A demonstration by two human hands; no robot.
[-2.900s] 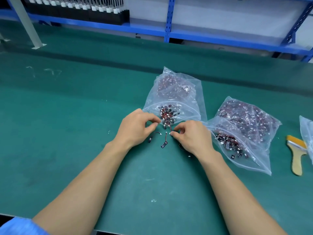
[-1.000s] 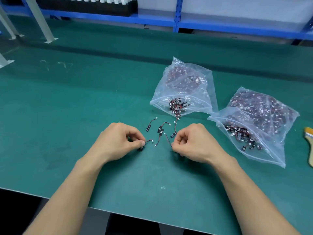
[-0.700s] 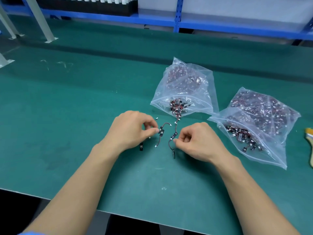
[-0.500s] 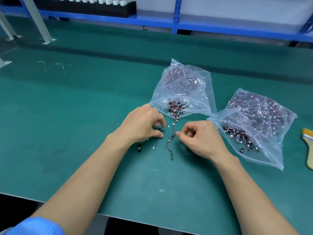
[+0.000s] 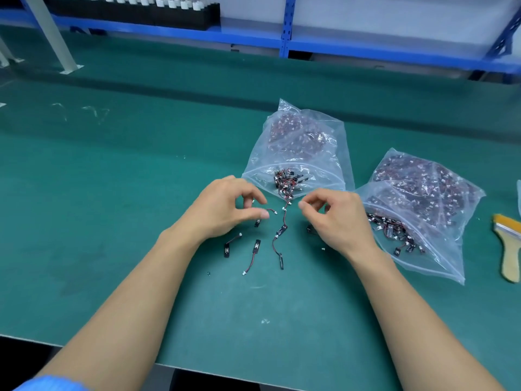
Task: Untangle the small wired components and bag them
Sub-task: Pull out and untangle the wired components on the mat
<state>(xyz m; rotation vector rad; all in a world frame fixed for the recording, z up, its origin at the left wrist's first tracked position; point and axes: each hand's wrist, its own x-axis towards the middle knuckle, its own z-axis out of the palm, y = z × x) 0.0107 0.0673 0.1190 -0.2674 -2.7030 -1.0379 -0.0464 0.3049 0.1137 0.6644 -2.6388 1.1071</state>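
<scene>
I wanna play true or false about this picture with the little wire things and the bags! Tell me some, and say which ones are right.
1. Loose wired components lie on the green mat near the left hand and the right hand. True.
2. The brush lies left of both hands. False: it lies at the far right, beyond the right bag.
3. The middle bag is empty. False: it holds many components, and some spill from its mouth.
4. Both of these bags are clear plastic. True.

No writing, label, brand or number can be read anywhere.
</scene>
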